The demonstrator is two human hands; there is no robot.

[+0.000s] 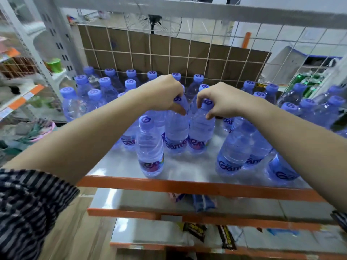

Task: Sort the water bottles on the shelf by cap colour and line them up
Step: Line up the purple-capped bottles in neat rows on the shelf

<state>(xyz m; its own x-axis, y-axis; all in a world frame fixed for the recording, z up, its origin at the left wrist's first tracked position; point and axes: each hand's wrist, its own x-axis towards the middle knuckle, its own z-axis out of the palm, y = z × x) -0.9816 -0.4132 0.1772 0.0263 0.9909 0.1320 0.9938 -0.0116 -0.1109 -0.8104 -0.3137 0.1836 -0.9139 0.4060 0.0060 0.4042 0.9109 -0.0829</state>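
Several clear water bottles with blue-violet caps stand on a white shelf (187,171) with an orange front edge. My left hand (165,94) grips the neck and cap of one upright bottle (176,132) in the middle. My right hand (219,99) pinches the cap of the bottle (201,134) right beside it. The two held bottles touch each other. A single bottle (150,149) stands in front of them, close to the shelf edge. More bottles stand in rows at the back left (105,87) and in a cluster at the right (234,152).
A wire grid (187,53) with brown cardboard behind it closes the shelf's back. A white upright post (58,40) stands at the left. Lower shelves with orange edges (187,214) hold dark packets. Green cans (308,81) sit at the far right.
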